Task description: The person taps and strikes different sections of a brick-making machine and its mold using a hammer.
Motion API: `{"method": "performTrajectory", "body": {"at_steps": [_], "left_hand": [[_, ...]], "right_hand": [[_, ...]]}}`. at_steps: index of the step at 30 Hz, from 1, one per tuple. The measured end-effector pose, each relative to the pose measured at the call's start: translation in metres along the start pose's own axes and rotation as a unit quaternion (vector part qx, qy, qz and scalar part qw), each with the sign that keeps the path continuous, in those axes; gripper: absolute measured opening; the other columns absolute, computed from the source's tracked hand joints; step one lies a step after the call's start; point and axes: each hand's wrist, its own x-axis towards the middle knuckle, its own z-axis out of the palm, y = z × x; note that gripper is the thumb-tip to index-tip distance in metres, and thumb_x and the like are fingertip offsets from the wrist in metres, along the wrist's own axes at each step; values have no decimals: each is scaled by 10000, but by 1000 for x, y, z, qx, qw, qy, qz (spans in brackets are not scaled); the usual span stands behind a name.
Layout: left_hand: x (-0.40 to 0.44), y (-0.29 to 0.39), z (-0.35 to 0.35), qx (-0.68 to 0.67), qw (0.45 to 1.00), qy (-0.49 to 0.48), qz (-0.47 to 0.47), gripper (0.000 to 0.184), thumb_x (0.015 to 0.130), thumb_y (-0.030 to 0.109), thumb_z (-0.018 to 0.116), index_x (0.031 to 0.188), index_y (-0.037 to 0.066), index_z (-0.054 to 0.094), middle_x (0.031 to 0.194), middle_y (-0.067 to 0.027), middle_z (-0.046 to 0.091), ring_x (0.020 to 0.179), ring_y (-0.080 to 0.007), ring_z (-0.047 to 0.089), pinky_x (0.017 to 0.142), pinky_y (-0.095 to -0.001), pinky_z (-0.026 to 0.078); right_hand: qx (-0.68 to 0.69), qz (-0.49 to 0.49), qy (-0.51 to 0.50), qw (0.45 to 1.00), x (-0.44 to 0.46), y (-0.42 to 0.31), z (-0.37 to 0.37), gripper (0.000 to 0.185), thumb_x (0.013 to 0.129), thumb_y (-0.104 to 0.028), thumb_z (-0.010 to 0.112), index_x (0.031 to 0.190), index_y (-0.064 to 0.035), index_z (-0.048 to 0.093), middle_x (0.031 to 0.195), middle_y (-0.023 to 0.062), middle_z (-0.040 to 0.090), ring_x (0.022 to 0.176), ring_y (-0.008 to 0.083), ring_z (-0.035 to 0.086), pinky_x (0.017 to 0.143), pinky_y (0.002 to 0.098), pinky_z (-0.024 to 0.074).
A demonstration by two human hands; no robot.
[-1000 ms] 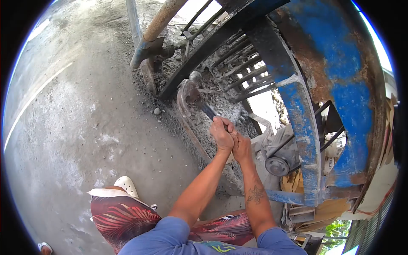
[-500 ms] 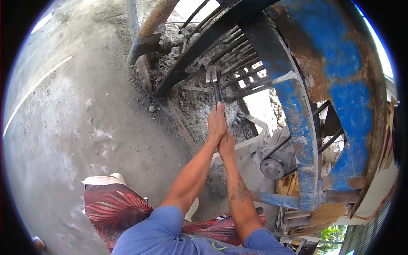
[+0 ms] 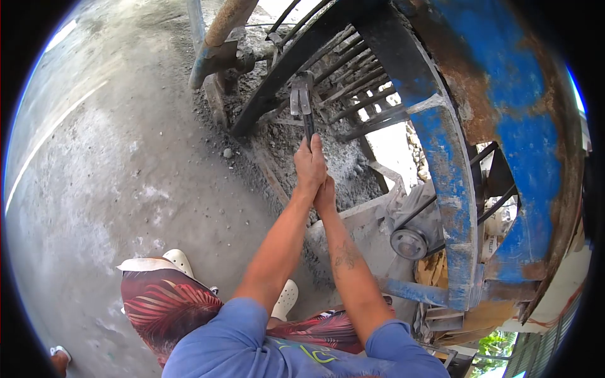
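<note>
A claw hammer (image 3: 307,116) points away from me, its forked metal head close to the dark metal bars of a blue machine. My left hand (image 3: 311,165) is wrapped round the handle, nearer the head. Below and just behind it, my right hand (image 3: 326,194) is closed on the lower end of the handle, which the fingers mostly hide. Dark parallel bars (image 3: 353,66) lie beyond the hammer, beside a curved black beam (image 3: 277,79). Whether the head touches a bar or the beam, I cannot tell.
The rusty blue machine body (image 3: 523,132) rises on the right, with a pulley wheel (image 3: 408,243) low on its near side. A rusty pipe (image 3: 220,38) stands at upper left. Grey rubble (image 3: 283,151) lies under the bars. Another person's foot (image 3: 60,356) shows at lower left.
The hammer and both hands have shifted left and slightly farther from me. Both hands keep their hold on the handle.
</note>
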Motion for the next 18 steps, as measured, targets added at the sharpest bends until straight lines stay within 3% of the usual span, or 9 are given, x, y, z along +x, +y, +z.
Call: {"method": "performTrajectory", "body": {"at_steps": [2, 5, 8, 10, 12, 14, 15, 16, 18], "left_hand": [[5, 6, -12, 102, 994, -4, -41, 424, 934, 388, 440, 778, 1, 509, 530, -91, 503, 460, -161, 511, 430, -342, 386], [3, 4, -33, 131, 991, -5, -33, 463, 925, 413, 431, 831, -26, 544, 588, -173, 559, 573, -330, 563, 556, -432, 416], [-1, 3, -25, 178, 981, -25, 68, 475, 923, 412, 433, 822, -38, 550, 602, -185, 569, 588, -348, 574, 564, -434, 423], [11, 9, -27, 176, 984, -16, 29, 471, 925, 414, 433, 803, -28, 540, 583, -155, 547, 561, -295, 544, 543, -408, 413], [28, 23, -23, 150, 988, 10, -27, 465, 928, 417, 434, 764, -10, 518, 544, -93, 502, 509, -188, 485, 501, -355, 391], [24, 26, -22, 156, 987, 12, -30, 488, 926, 433, 428, 772, -20, 524, 553, -108, 514, 514, -213, 497, 510, -370, 398], [18, 18, -18, 182, 983, -3, 3, 496, 925, 430, 423, 804, -38, 532, 612, -175, 551, 596, -313, 544, 570, -422, 415], [11, 8, -16, 216, 976, -21, 31, 507, 923, 428, 418, 836, -56, 540, 672, -243, 588, 678, -413, 591, 629, -473, 433], [11, 8, -19, 254, 966, 22, 42, 511, 926, 429, 417, 823, -58, 533, 650, -227, 576, 643, -380, 584, 617, -459, 435]], "right_hand": [[6, 137, -109, 985, -1, 10, 9, 454, 955, -345, 320, 1169, -6, 535, 837, 229, 636, 783, 328, 638, 626, 417, 446], [45, 55, -6, 997, -23, 6, 39, 435, 955, -322, 326, 1127, 14, 546, 900, 225, 639, 803, 353, 629, 659, 421, 456], [117, -7, 55, 992, -22, 35, 46, 454, 957, -339, 334, 1063, 44, 555, 893, 236, 636, 756, 343, 621, 632, 433, 445], [-278, -147, -40, 948, -8, 46, 36, 512, 958, -379, 328, 1049, 71, 554, 891, 250, 631, 777, 297, 629, 635, 403, 447], [-119, 110, -137, 977, 0, -17, 28, 578, 951, -427, 317, 961, 87, 582, 854, 242, 634, 788, 293, 626, 640, 390, 447], [111, 116, 25, 987, -8, -25, 36, 616, 949, -454, 298, 869, 72, 608, 775, 200, 643, 723, 282, 622, 610, 404, 447], [73, 39, 55, 995, -9, -13, 36, 619, 954, -445, 292, 823, 69, 610, 723, 175, 647, 667, 241, 613, 586, 402, 443], [76, 47, 50, 995, -12, -8, 34, 619, 954, -445, 292, 823, 69, 610, 723, 175, 647, 667, 241, 613, 586, 402, 443], [123, 131, -15, 984, -13, 0, 32, 594, 961, -417, 294, 832, 71, 607, 698, 158, 642, 637, 206, 597, 579, 392, 440]]}}
